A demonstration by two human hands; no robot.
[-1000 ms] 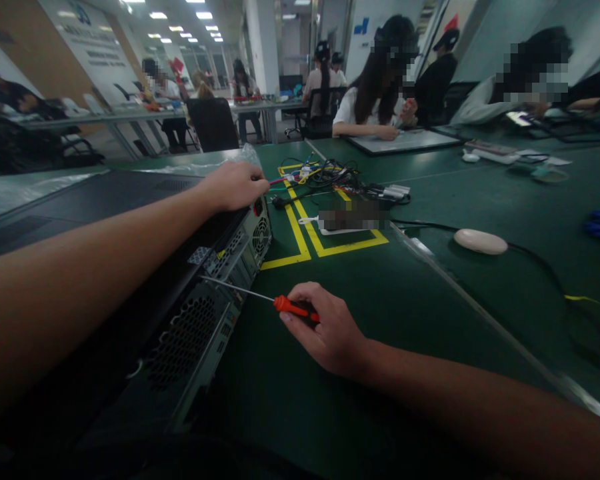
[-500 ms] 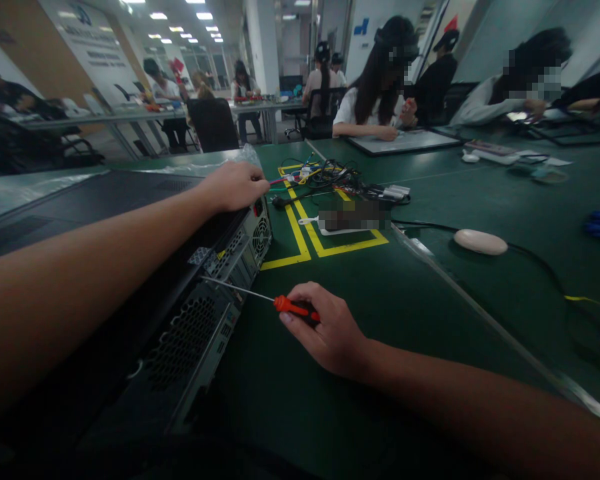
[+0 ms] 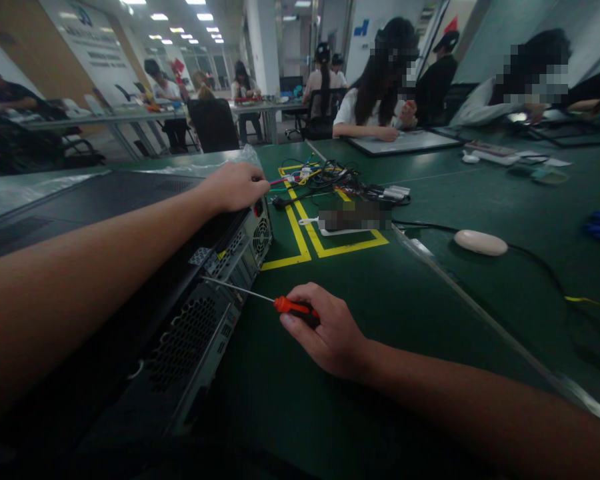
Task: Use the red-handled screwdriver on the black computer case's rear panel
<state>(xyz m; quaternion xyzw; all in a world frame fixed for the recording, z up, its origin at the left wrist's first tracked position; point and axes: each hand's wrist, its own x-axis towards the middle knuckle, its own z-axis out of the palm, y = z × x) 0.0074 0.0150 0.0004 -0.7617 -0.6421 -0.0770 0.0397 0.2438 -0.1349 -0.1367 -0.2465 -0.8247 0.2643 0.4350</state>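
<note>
Just-turned screwdriver [image 3: 286, 305] in clenched right hand [image 3: 331, 331]; left [image 3: 236, 187], grip unclear, on case [image 3: 184, 337]; office table [image 3: 395, 300]

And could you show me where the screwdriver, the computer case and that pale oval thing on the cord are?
Screwdriver [image 3: 283, 305]: head view, on the orange front of its handle.
Computer case [image 3: 187, 337]: head view, on the perforated vent of its back panel.
Pale oval thing [image 3: 481, 242]: head view, on its upper surface.

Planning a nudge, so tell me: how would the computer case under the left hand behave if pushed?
The computer case should feel stiff, given its rigid-looking rear panel. It is probably heavy, as the fan grille and ports suggest hardware inside. Tipping seems unlikely, since it lies low and wide.
</note>
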